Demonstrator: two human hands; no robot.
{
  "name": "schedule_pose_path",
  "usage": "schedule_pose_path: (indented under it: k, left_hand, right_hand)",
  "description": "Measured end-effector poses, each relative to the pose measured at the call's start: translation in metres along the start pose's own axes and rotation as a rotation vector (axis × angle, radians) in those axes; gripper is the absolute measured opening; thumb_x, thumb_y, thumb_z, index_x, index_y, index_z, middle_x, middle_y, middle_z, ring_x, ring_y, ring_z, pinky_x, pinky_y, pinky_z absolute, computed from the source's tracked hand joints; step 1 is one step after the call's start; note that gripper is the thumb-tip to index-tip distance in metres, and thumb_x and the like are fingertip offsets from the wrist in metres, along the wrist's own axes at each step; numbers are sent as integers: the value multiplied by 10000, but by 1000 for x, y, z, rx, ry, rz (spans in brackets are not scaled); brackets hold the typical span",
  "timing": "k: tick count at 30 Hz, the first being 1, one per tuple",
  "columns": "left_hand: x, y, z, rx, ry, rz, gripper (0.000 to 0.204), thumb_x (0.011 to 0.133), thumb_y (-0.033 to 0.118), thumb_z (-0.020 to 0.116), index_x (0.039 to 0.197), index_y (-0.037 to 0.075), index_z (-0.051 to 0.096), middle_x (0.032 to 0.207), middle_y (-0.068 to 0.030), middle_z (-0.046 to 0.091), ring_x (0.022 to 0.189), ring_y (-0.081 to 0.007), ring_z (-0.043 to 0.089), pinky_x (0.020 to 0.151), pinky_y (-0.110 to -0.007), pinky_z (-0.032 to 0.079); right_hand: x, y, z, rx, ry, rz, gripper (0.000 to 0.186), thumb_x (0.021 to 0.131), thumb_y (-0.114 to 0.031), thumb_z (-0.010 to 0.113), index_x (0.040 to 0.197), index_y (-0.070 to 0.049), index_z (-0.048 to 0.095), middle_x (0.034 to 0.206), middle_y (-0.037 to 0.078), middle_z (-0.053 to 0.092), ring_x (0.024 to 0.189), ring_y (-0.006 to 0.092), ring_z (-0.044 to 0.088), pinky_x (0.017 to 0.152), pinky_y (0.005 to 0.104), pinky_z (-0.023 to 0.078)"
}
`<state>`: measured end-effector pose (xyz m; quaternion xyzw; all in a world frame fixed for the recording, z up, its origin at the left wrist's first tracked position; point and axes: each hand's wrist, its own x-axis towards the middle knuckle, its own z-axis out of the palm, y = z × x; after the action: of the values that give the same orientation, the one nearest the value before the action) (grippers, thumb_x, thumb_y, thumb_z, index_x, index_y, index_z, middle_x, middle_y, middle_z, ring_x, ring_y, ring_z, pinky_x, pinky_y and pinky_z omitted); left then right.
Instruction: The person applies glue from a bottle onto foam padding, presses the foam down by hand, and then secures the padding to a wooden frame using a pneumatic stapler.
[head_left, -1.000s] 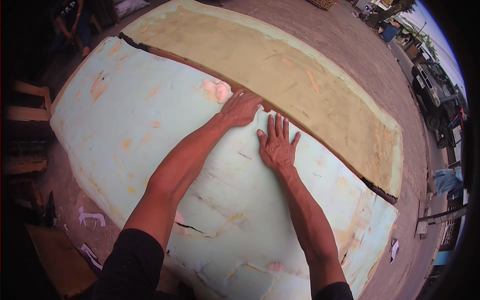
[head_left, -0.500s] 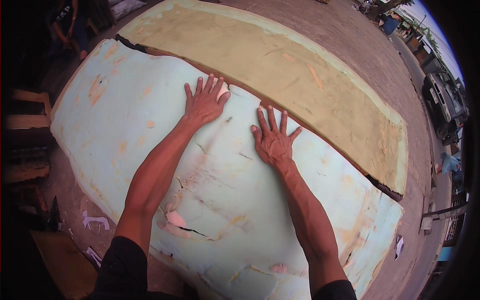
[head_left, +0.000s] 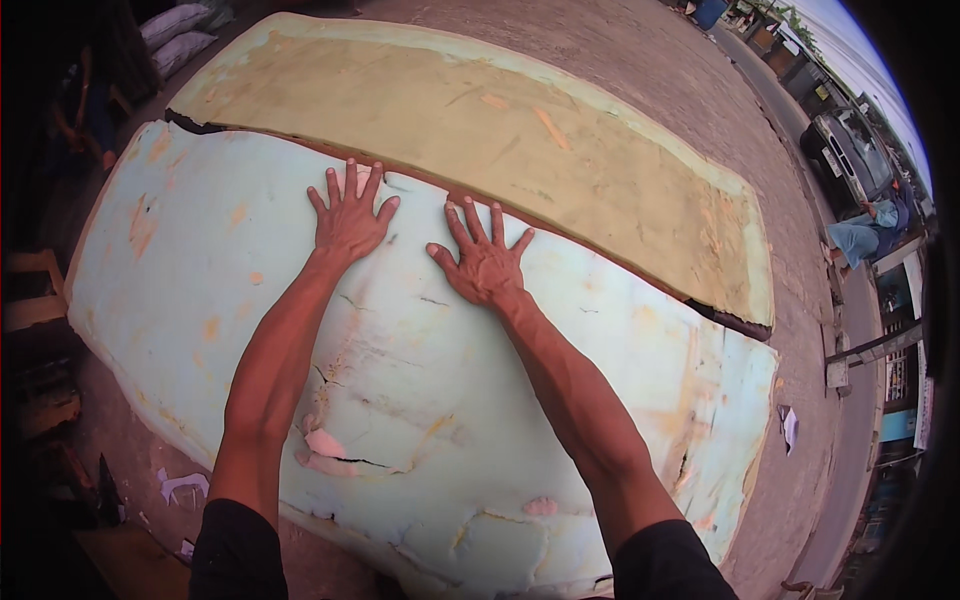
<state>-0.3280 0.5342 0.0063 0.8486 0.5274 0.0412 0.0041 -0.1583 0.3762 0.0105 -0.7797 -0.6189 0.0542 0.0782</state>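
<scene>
A large pale-green foam slab (head_left: 240,330) lies before me, with cracks, yellowed stains and torn pink patches (head_left: 325,443) on its surface. My left hand (head_left: 350,222) presses flat on it near its far edge, fingers spread, with a small pinkish patch showing between them. To its right, my right hand (head_left: 485,262) also lies flat with fingers apart, its fingertips close to the same edge. Neither hand grips anything. Just beyond that edge runs a second slab (head_left: 440,130), tan on top with a pale-green border; a narrow reddish-brown strip shows between the two.
At the left are wooden furniture frames (head_left: 35,290), a partly shadowed person (head_left: 85,125) and stacked sacks (head_left: 180,40). White scraps (head_left: 183,487) lie on the paved ground. At the right, a person in blue (head_left: 865,230) sits near a parked car (head_left: 848,155) beside the road.
My view has turned, so the slabs and both hands appear farther left. Both hands stay flat near the slab's far edge. The seated person in blue now shows fully at the right.
</scene>
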Motion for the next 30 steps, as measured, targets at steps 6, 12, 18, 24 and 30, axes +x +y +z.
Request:
schedule_pose_path:
  k: [6,12,18,24,30]
  left_hand:
    - [-29,39,-8,-40,-88,172,723,1009,666,351,1633,321,237,1727,-52,109,1589,-302,68,1187,-738,44]
    - [-36,36,-17,15,-77,160,720,1004,651,380,1626,304,271,1725,-45,128,1588,-298,77,1185,-742,42]
    - [-60,115,3,-101,47,380,692,1022,562,438,1629,274,274,1715,-77,167,1581,-332,116,1204,-707,55]
    - [-56,170,2,-49,-27,635,628,1038,480,456,1601,223,351,1657,-106,312,1552,-310,224,1245,-606,79]
    - [-28,179,14,-109,-59,682,558,1040,383,476,1542,144,438,1540,-163,461,1463,-337,382,1228,-566,179]
  right_hand:
    - [-9,35,-13,616,74,-15,699,1024,-485,454,1627,-192,258,1723,76,122,1581,344,98,1186,739,16]
    - [-87,84,-46,159,126,254,775,1007,-651,406,1609,-172,314,1712,126,140,1574,384,94,1156,774,26]
    - [-100,106,-8,10,77,340,902,950,-807,278,1645,-237,214,1727,82,76,1579,390,-15,1156,769,-24]
    - [-161,110,-47,448,172,222,679,1029,-487,514,1549,-77,364,1604,184,373,1519,388,280,1173,708,199]
    - [-419,99,-80,562,375,330,440,977,-196,662,1379,-51,554,1270,162,654,1226,335,587,1045,477,464]
